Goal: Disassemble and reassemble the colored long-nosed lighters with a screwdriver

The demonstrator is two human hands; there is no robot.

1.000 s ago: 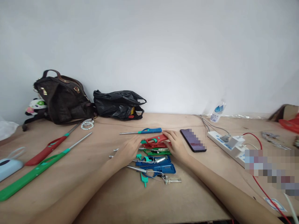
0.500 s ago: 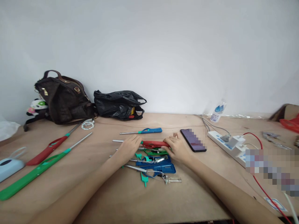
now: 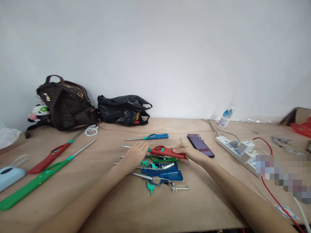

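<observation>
A red long-nosed lighter (image 3: 167,151) lies crosswise between my hands, its trigger loop facing up. My left hand (image 3: 136,156) is closed round its metal tube near the teal collar. At the other end, my right hand (image 3: 190,152) grips the red handle, and a small part sticks out there. Just below are opened lighters: a green handle shell (image 3: 162,159), a blue shell (image 3: 173,176), teal triggers (image 3: 150,187) and clear fuel tanks (image 3: 181,187) with thin wires. Metal tubes run left beneath my left hand and wrist, which partly hide them.
Behind lies a whole blue lighter (image 3: 156,136). A red lighter (image 3: 48,157) and a green lighter (image 3: 36,183) rest at left. To the right are a phone (image 3: 200,145) and a power strip (image 3: 228,149) with cables. A backpack (image 3: 65,103) and black plastic bag (image 3: 121,108) stand by the wall.
The red lighter has tilted, its handle end lower and further right, and its trigger loop now shows. My right hand has shifted slightly right along the handle; my left hand has barely moved.
</observation>
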